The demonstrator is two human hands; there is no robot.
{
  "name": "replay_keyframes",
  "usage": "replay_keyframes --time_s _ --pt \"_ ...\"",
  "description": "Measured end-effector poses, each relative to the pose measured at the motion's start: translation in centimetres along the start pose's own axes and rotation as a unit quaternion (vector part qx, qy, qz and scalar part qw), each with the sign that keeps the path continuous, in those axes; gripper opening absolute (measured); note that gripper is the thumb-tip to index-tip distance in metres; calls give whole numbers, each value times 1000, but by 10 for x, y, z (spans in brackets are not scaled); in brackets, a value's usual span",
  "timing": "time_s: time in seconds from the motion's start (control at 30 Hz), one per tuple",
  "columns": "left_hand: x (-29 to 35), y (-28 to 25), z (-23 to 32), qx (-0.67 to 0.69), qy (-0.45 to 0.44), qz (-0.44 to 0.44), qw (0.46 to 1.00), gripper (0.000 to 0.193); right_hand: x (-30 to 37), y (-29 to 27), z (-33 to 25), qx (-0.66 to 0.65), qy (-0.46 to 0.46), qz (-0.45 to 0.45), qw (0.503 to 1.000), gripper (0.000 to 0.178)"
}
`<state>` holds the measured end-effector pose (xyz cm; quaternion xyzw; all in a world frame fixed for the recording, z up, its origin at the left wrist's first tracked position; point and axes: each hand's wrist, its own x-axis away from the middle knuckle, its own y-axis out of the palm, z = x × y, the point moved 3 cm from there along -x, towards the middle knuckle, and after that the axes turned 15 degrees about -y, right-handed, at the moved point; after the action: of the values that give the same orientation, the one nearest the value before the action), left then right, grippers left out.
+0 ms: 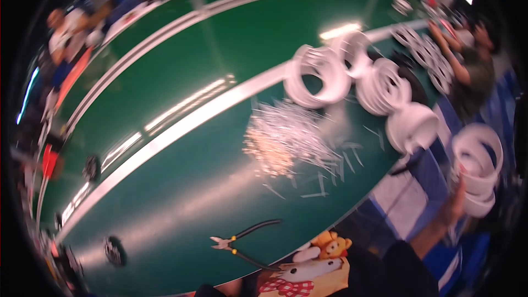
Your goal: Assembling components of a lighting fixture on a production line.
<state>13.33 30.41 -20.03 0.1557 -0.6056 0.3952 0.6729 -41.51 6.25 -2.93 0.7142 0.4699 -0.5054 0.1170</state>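
Workroom: a long green belt [247, 36] curves past the far side of a green bench [181, 236], with a pale rail [203, 113] between them; one co-worker [69, 30] shows at the far left, another [476, 71] at the far right.
Right hand [454, 203]: fingers clamped on the near left side of the held white rings [478, 195], off the bench's right edge.
Held rings' direction: the stack's long axis runs far to near, slightly tilted, and the far ring's opening faces the wearer.
Held rings' count: at least two (blur hides the exact number).
Left hand: out of view, so I cannot tell how its fingers stand.
Ring stacks [412, 126] on the bench: four, clustered at the far right, their openings turned different ways.
Co-worker's rings: several flat white rings [421, 49] lie before the person at the far right; blurred, uncounted.
Strips: one heap of thin white strips [297, 132] at the bench's middle, yellowish ends toward the near left, too many to count; a few lie loose just beside it.
Pliers [224, 243]: one pair, near side, long axis left to right, jaws pointing left, dark handles spread.
Apron [324, 280]: bear picture, at the near edge.
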Motion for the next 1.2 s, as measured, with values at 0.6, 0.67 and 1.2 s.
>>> replay_keyframes --time_s 0.6,0.67,1.2 --pt "-22 -17 27 14 65 -11 998 27 -55 262 16 -779 293 188 521 40" --pt "-22 -24 26 59 56 50 995 27 -37 263 23 -766 285 154 555 49" --pt "-22 -29 66 262 48 299 916 28 7 180 72 -424 429 319 731 50"
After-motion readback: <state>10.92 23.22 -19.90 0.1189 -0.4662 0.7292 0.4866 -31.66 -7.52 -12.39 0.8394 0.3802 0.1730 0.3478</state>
